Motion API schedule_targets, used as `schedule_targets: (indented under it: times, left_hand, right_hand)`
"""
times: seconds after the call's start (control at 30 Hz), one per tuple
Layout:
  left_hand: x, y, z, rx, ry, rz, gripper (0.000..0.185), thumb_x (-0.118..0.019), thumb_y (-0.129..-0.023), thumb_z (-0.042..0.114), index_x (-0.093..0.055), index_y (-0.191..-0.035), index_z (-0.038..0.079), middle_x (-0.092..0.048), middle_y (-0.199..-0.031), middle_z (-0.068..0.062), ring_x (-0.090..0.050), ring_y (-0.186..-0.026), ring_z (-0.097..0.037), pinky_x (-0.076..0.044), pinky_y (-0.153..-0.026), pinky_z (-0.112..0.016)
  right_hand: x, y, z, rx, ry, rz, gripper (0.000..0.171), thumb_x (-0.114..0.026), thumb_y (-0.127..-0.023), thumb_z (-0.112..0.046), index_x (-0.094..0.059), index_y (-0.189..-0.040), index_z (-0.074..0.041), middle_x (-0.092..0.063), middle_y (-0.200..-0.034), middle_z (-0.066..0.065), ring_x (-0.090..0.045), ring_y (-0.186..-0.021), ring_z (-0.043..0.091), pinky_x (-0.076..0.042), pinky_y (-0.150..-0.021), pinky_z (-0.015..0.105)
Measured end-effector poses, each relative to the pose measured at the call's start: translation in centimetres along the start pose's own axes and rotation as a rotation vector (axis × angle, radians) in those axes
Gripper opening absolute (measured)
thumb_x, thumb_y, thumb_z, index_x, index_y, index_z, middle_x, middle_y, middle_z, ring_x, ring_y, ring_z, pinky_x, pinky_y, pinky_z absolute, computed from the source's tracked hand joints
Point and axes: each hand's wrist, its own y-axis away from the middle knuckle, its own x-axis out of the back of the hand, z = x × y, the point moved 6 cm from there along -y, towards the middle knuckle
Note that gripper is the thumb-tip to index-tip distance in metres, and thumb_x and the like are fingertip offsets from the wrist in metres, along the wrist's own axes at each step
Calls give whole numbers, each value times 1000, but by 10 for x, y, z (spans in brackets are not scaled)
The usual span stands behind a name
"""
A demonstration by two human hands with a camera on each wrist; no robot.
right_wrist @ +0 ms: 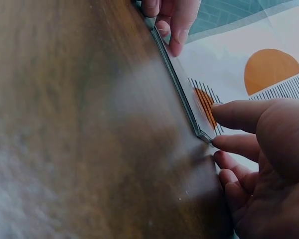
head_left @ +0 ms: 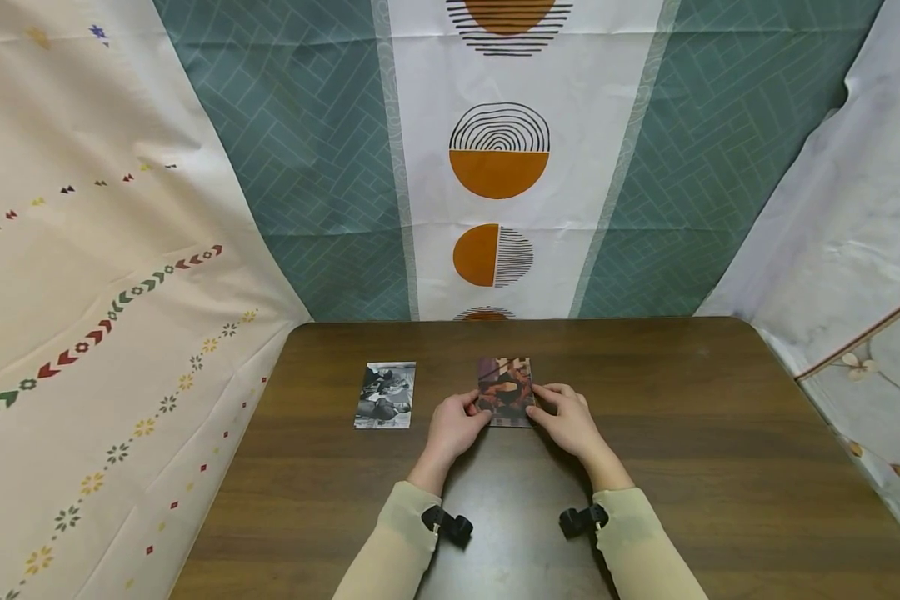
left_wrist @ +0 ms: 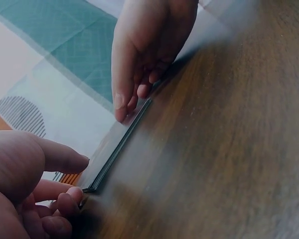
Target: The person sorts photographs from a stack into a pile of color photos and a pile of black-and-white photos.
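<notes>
A small stack of photo cards (head_left: pixel 505 390), its top one a dark reddish picture, lies on the table (head_left: pixel 682 467) near the far edge. My left hand (head_left: pixel 452 427) holds its left side, thumb on the top face and fingers curled at the edge. On the opposite side my right hand (head_left: pixel 572 423) holds it the same way. Seen from the left wrist, the layered edge of the stack (left_wrist: pixel 118 149) runs between both hands. The right wrist view shows that edge (right_wrist: pixel 178 92) low along the wood, with fingertips at its corner.
A black-and-white photo (head_left: pixel 386 396) lies apart, left of the stack. Behind the table's far edge hangs a green and white patterned cloth (head_left: pixel 330 167). Pale printed cloths hang on the left (head_left: pixel 120 292) and right (head_left: pixel 855 250). Both wrists wear black camera mounts.
</notes>
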Motion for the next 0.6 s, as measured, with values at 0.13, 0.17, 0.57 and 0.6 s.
schedule_targets:
  times: [0.13,0.17,0.57,0.6]
  left_hand:
    - [0,1,0,5,30,4,51,-78,-90,19,-72,-137,0,-59,-78,6,-51,-71,-13,-46,-74,-35]
    - [1,1,0,5,37,6,50,-78,-90,18,-72,-136,0,-59,-78,6,-51,-71,-13,-45,-73,-34]
    - [-1,-1,-1,15,10,11,49,-78,-90,20,-73,-135,1,-59,-79,5,-51,-71,-14,-45,-72,-34]
    - [-2,0,-1,12,-5,6,49,-78,-90,20,-73,-135,1,-58,-79,5,-51,-71,-14,-45,-72,-34]
  right_hand:
    - [0,0,0,-9,-12,-13,57,-69,-105,-28,-56,-154,-3,-47,-154,24,-36,-140,49,-32,-113,67]
    - [0,0,0,-11,-17,-15,57,-69,-105,-29,-56,-155,-3,-47,-155,24,-36,-141,49,-32,-113,67]
    - [-3,0,-2,-29,25,-1,63,-67,-106,-29,-50,-156,5,-41,-159,27,-36,-141,50,-30,-114,67]
    - [-3,1,-2,-29,30,-1,62,-67,-106,-29,-50,-156,5,-41,-159,26,-36,-141,50,-30,-114,66]
